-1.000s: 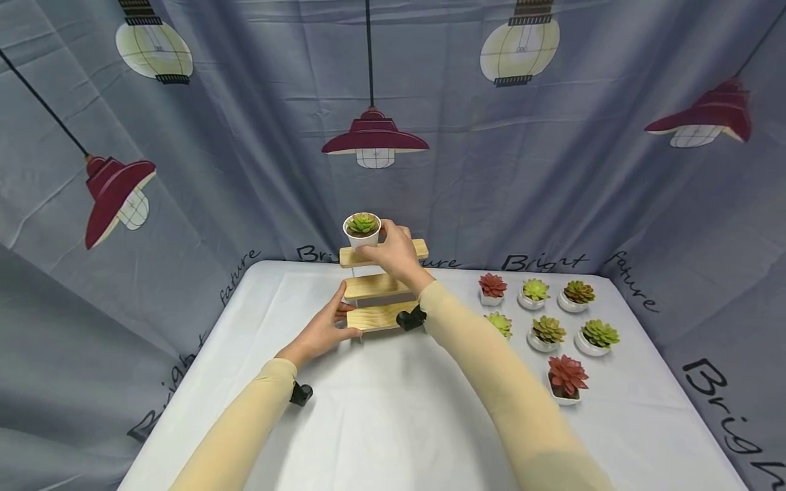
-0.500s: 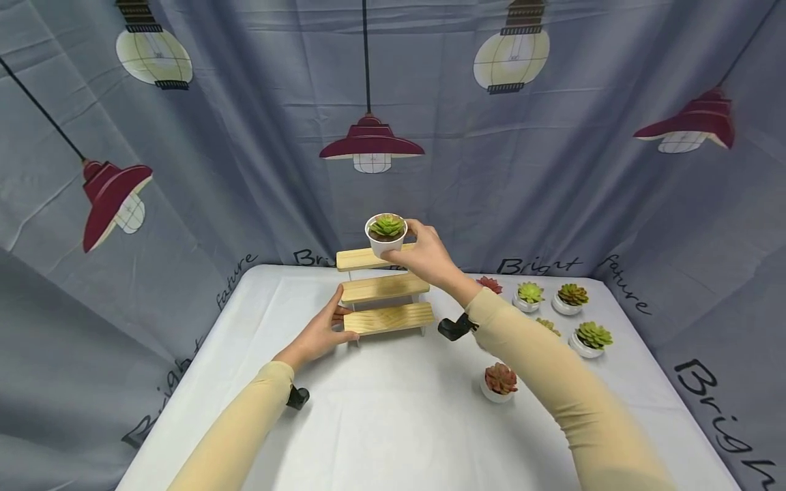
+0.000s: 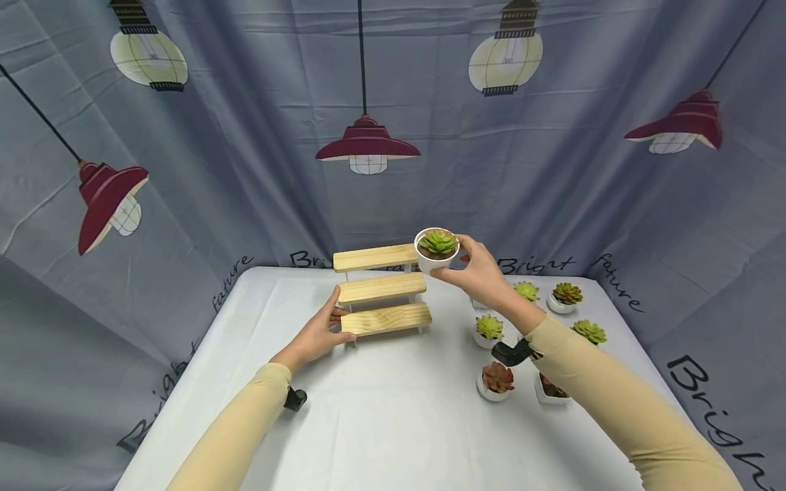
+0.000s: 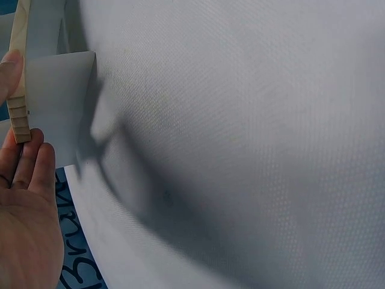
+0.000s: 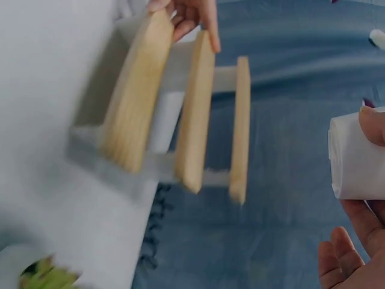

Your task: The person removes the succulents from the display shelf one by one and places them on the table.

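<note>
In the head view my right hand (image 3: 484, 274) grips a small white pot with a green succulent (image 3: 437, 247), held upright in the air just off the right end of the top shelf. The right wrist view shows the white side of that pot (image 5: 356, 158) between thumb and fingers. My left hand (image 3: 316, 333) holds the left end of a three-tier wooden shelf stand (image 3: 387, 318), thumb at the lowest board and a finger up at the middle one. In the left wrist view, the left hand's (image 4: 27, 205) thumb and fingers are on either side of a board end (image 4: 20, 114).
Several potted succulents stand on the white-covered table (image 3: 381, 423) at the right, including a light green one (image 3: 489, 327), a reddish one (image 3: 497, 378) and an olive one (image 3: 566, 294). The right forearm partly covers others. A grey-blue curtain (image 3: 264, 136) hangs behind.
My right hand has carried the potted succulent from above the left of the top shelf to the right, past the shelf's end. My left hand has stayed on the stand.
</note>
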Demonstrator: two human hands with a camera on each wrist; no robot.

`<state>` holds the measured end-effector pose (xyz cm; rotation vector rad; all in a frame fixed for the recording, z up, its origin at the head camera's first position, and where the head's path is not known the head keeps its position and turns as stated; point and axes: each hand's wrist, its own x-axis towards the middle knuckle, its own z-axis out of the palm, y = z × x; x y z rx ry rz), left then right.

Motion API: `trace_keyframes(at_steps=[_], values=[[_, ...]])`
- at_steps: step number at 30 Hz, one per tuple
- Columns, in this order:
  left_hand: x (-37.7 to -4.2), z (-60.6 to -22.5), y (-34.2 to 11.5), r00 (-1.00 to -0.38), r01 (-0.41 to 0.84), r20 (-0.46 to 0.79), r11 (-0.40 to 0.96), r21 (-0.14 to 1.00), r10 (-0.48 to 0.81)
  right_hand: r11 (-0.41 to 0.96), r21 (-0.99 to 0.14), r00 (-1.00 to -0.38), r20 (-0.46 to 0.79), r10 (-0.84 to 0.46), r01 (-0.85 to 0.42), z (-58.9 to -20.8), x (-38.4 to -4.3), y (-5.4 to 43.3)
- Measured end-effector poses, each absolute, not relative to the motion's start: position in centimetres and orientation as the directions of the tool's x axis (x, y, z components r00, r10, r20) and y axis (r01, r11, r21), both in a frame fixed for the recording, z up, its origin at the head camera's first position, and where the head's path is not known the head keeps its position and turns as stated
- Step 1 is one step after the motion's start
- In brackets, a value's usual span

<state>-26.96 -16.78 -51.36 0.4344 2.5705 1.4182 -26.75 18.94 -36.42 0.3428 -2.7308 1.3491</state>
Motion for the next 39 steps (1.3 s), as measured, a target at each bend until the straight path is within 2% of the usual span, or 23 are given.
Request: trace_keyframes(at_steps=[7, 26, 39], values=[[-26.9, -51.1, -16.6, -0.947, 0.151, -0.022, 0.504, 0.85, 0.321, 0.59, -0.789, -0.985, 0.122, -0.12, -0.17, -38.4, -24.5, 24.1], [-26.9, -51.4, -16.7, -0.944, 0.148, -0.018, 0.47, 0.87, 0.33, 0.696, -0.716, -0.995, 0.091, 0.036, -0.04, -42.0, -16.8, 35.8], [-26.9, -51.4, -16.6, -0.94, 0.149, -0.021, 0.462, 0.874, 0.342, 0.68, -0.722, -0.985, -0.012, 0.173, 0.128, -45.1, -12.9, 41.4]])
